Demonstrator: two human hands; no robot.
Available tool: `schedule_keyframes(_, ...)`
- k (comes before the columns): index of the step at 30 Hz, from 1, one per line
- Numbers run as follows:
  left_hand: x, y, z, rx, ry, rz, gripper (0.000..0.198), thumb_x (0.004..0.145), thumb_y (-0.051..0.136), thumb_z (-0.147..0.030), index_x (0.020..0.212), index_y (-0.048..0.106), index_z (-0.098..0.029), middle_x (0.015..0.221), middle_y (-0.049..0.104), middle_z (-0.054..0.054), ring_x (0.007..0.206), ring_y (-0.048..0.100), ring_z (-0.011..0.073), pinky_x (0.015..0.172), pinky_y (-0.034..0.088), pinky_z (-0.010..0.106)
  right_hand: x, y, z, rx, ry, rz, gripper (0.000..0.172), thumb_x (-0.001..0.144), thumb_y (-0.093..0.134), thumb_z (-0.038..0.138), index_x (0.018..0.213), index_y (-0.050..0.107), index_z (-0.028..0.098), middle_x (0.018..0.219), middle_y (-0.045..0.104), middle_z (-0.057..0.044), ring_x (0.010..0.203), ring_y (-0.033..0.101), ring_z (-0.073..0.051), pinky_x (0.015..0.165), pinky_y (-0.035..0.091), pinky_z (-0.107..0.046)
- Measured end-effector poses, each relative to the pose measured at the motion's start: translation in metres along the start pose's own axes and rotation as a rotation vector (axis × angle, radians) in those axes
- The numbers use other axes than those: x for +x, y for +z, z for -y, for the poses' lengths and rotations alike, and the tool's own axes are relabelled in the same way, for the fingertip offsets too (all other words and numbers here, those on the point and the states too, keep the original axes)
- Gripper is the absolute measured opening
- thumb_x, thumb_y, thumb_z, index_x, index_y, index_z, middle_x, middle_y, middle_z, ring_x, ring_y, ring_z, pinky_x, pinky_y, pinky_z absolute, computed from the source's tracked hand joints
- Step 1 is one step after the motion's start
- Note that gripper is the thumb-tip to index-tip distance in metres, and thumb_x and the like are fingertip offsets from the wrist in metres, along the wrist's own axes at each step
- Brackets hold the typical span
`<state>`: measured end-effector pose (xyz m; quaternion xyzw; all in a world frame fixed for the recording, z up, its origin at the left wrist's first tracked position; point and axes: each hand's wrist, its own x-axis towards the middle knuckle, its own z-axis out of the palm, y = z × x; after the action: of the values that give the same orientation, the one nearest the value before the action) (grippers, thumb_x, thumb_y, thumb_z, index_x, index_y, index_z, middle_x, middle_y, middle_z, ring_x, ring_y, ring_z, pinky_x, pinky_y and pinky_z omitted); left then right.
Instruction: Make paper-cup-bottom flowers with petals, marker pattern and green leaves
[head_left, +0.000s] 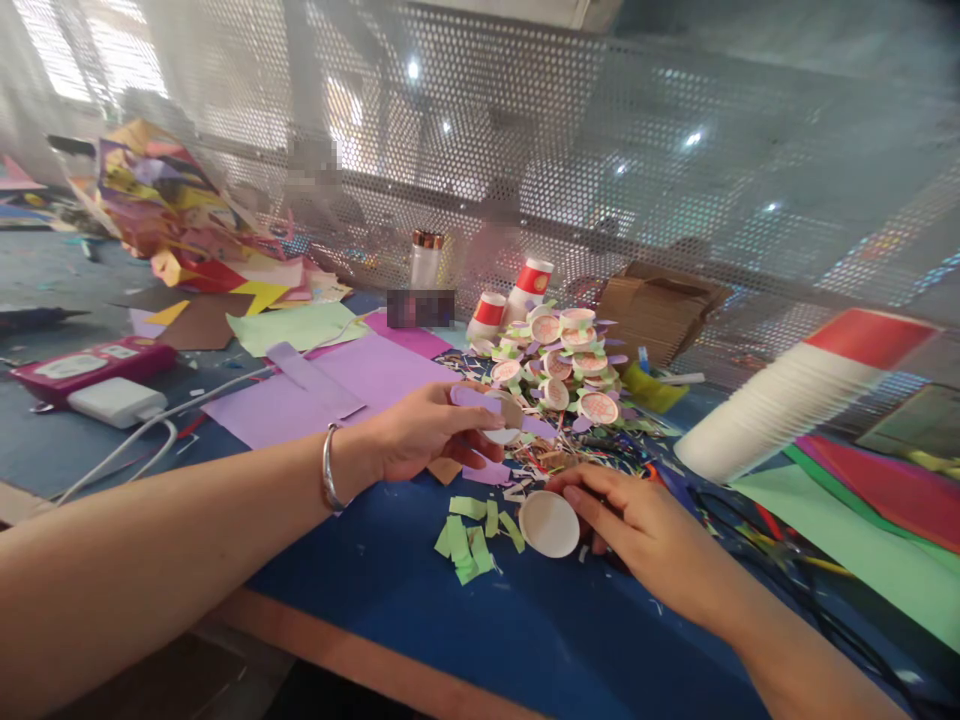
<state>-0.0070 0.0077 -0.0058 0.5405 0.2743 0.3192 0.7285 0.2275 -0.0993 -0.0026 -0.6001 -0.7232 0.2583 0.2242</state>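
Note:
My left hand (424, 432), a silver bangle on its wrist, is closed around a small paper cup base with purple paper strips (501, 412) stuck to it. My right hand (637, 520) rests on the blue table (420, 610), its fingers curled at the edge of a white paper disc (549, 523). Several green paper pieces (469, 535) lie just left of the disc. Behind both hands stands a pile of finished paper-cup flowers (564, 365) with purple and green petals.
A stack of white and red paper cups (795, 395) lies at the right over green and red paper sheets (862, 540). Purple paper (337, 385), a pink device (90, 365), a white charger (116, 400) and crumpled coloured paper (172, 210) are at left. A perforated metal screen (600, 150) stands behind.

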Motion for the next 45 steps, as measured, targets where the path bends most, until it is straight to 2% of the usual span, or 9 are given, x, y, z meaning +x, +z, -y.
schedule_keyframes(4, 0.0, 0.0, 0.0, -0.043, -0.006, 0.022, 0.025, 0.077, 0.078, -0.02, 0.098, 0.069, -0.013, 0.083, 0.071, 0.003, 0.066, 0.072, 0.0139, 0.056, 0.051, 0.023, -0.002, 0.002, 0.001, -0.119, -0.033, -0.026, 0.037, 0.101, 0.049, 0.052, 0.11, 0.07, 0.023, 0.099, 0.071, -0.006, 0.078, 0.068, -0.021, 0.066, 0.055, -0.033)
schedule_keyframes(8, -0.001, 0.001, -0.003, -0.046, -0.026, 0.06, 0.031, 0.074, 0.081, -0.017, 0.102, 0.069, -0.013, 0.083, 0.072, 0.003, 0.069, 0.073, 0.0137, 0.061, 0.052, 0.023, -0.004, 0.005, 0.007, -0.221, -0.03, 0.026, 0.034, 0.09, 0.07, 0.05, 0.11, 0.069, 0.023, 0.101, 0.068, -0.005, 0.082, 0.066, -0.021, 0.072, 0.055, -0.035)
schedule_keyframes(16, -0.009, 0.007, -0.009, -0.146, -0.09, 0.076, 0.064, 0.066, 0.084, 0.001, 0.122, 0.06, -0.018, 0.095, 0.075, 0.003, 0.075, 0.074, 0.0133, 0.076, 0.056, 0.027, -0.004, 0.011, 0.01, -0.265, -0.121, 0.07, 0.032, 0.087, 0.077, 0.035, 0.115, 0.067, 0.022, 0.114, 0.065, -0.007, 0.096, 0.065, -0.022, 0.08, 0.055, -0.035)
schedule_keyframes(22, -0.01, 0.009, -0.008, -0.111, -0.065, 0.067, 0.061, 0.069, 0.08, 0.004, 0.122, 0.059, -0.017, 0.098, 0.075, 0.005, 0.075, 0.074, 0.013, 0.073, 0.056, 0.024, -0.008, 0.006, 0.013, -0.293, -0.138, 0.041, 0.029, 0.083, 0.076, 0.027, 0.11, 0.067, 0.022, 0.109, 0.065, -0.006, 0.087, 0.065, -0.02, 0.071, 0.055, -0.03)
schedule_keyframes(27, -0.008, 0.005, -0.001, -0.045, -0.012, 0.105, 0.06, 0.067, 0.083, -0.003, 0.12, 0.059, -0.018, 0.096, 0.074, 0.005, 0.073, 0.072, 0.0131, 0.07, 0.055, 0.025, -0.013, -0.008, 0.018, -0.226, -0.187, -0.037, 0.041, 0.086, 0.074, 0.034, 0.125, 0.062, 0.028, 0.117, 0.064, -0.005, 0.082, 0.066, -0.017, 0.069, 0.058, -0.029)
schedule_keyframes(33, -0.008, 0.009, 0.007, 0.049, 0.038, 0.17, 0.059, 0.063, 0.083, -0.002, 0.116, 0.06, -0.019, 0.089, 0.07, -0.001, 0.071, 0.065, 0.0115, 0.071, 0.053, 0.027, -0.007, -0.02, 0.03, -0.272, -0.344, -0.209, 0.04, 0.086, 0.074, 0.031, 0.124, 0.059, 0.033, 0.118, 0.063, -0.002, 0.093, 0.066, -0.018, 0.074, 0.059, -0.026)
schedule_keyframes(37, -0.008, 0.012, 0.01, 0.212, 0.116, 0.21, 0.055, 0.061, 0.084, -0.003, 0.11, 0.063, -0.018, 0.084, 0.065, -0.003, 0.073, 0.06, 0.0117, 0.069, 0.048, 0.026, 0.003, -0.017, 0.036, -0.318, -0.378, -0.229, 0.04, 0.086, 0.073, 0.027, 0.123, 0.06, 0.033, 0.12, 0.062, -0.002, 0.097, 0.065, -0.018, 0.078, 0.059, -0.027)
schedule_keyframes(42, -0.007, 0.012, 0.013, 0.282, 0.202, 0.295, 0.049, 0.066, 0.085, -0.009, 0.109, 0.063, -0.016, 0.111, 0.07, 0.007, 0.107, 0.064, 0.0213, 0.095, 0.045, 0.034, 0.011, -0.01, 0.039, -0.321, -0.384, -0.173, 0.04, 0.088, 0.072, 0.024, 0.126, 0.059, 0.032, 0.125, 0.06, -0.002, 0.113, 0.062, -0.02, 0.092, 0.056, -0.032)
schedule_keyframes(45, -0.007, 0.012, 0.014, 0.279, 0.187, 0.289, 0.048, 0.066, 0.085, -0.011, 0.108, 0.062, -0.016, 0.113, 0.07, 0.008, 0.109, 0.063, 0.0223, 0.097, 0.044, 0.035, 0.012, -0.007, 0.037, -0.336, -0.411, -0.174, 0.041, 0.088, 0.072, 0.022, 0.126, 0.058, 0.031, 0.128, 0.059, -0.003, 0.117, 0.06, -0.021, 0.099, 0.054, -0.035)
